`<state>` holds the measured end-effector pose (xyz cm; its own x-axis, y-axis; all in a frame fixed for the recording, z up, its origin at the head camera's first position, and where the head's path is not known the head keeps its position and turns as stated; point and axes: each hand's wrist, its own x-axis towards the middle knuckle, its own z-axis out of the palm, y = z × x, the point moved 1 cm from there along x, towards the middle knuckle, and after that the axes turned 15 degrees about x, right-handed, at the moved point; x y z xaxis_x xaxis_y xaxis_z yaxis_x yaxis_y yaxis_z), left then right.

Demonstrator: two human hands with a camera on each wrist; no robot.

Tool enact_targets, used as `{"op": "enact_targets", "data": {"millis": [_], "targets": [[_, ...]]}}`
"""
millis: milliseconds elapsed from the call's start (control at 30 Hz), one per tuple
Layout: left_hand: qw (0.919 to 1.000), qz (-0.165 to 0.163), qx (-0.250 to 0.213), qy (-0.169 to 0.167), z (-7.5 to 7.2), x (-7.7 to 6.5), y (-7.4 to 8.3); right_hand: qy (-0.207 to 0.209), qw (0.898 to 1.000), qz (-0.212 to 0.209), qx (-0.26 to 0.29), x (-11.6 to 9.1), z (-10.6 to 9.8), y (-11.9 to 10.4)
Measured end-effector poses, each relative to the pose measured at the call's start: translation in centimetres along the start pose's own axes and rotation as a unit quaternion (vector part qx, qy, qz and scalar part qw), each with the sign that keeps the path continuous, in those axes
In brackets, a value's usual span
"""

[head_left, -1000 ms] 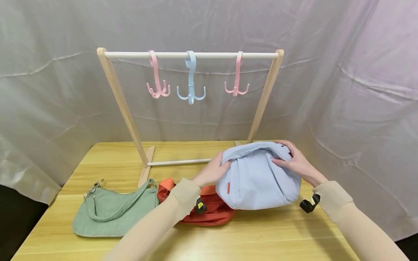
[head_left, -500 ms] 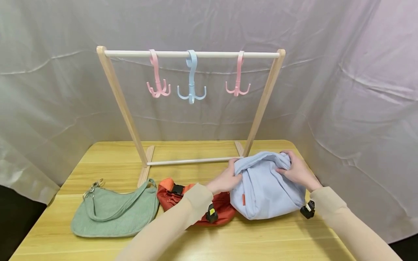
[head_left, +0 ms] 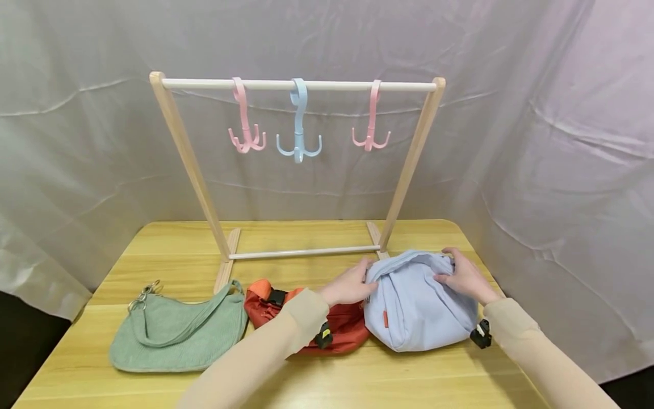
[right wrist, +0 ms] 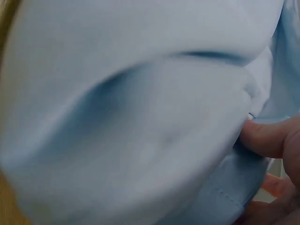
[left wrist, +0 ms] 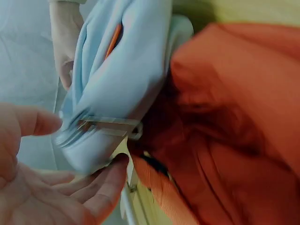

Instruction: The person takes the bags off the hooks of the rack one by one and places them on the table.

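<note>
A light blue fabric bag [head_left: 416, 309] with a small red tag sits on the table at the right, its top slumped back. At its left upper end is my left hand [head_left: 349, 284], thumb and fingers spread apart beside the fabric. In the left wrist view, a gap shows between the thumb of that hand [left wrist: 51, 183] and its fingers around the bag's strap end. My right hand [head_left: 467, 278] is at the bag's right upper corner, fingers loosely extended. The right wrist view shows its thumb [right wrist: 267, 136] against the fabric edge, with the fingers apart below.
A red bag [head_left: 342, 329] with a black buckle lies left of the blue one, partly under my left forearm. Farther left is a green corduroy handbag [head_left: 179, 329]. Behind them stands a wooden rack [head_left: 189, 159]; its white bar carries two pink hooks and a blue hook [head_left: 298, 125].
The light blue bag has come down and to the right onto the table, with both hands following it. The fingers of both hands have loosened from the fabric.
</note>
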<state>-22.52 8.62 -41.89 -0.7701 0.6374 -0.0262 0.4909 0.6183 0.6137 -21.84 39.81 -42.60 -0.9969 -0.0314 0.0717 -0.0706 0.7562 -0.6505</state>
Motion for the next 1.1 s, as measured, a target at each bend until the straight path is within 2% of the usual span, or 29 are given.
{"op": "enact_targets", "data": {"millis": [133, 233, 433, 600, 700, 867, 1100], "targets": [[0.9984, 0.013, 0.048, -0.026, -0.3, -0.7, -0.6, -0.014, 1.0, -0.012, -0.022, 0.2, 0.3, 0.4], [0.9939, 0.031, 0.101, -0.033, -0.7, -1.2, -1.2, -0.02, 0.999, -0.019, -0.038, 0.4, 0.4, 0.1], [0.9742, 0.064, 0.21, -0.049, -1.3, -2.6, -2.1, -0.017, 0.996, -0.038, -0.081, 0.5, 0.6, -2.3], [0.9566, 0.073, 0.269, -0.084, -1.3, -3.8, -2.4, -0.007, 0.992, -0.072, -0.103, 0.3, 1.0, -4.8], [0.9497, 0.087, 0.286, -0.095, -1.4, -4.4, -2.6, -0.017, 0.989, -0.116, -0.087, 0.5, 1.5, -5.8], [0.9488, 0.115, 0.277, -0.099, -1.5, -5.4, -3.0, -0.05, 0.979, -0.193, -0.045, 1.1, 2.5, -7.0], [0.9498, 0.116, 0.268, -0.111, -1.5, -6.4, -3.9, -0.101, 0.965, -0.239, -0.017, 1.5, 3.9, -8.0]]}}
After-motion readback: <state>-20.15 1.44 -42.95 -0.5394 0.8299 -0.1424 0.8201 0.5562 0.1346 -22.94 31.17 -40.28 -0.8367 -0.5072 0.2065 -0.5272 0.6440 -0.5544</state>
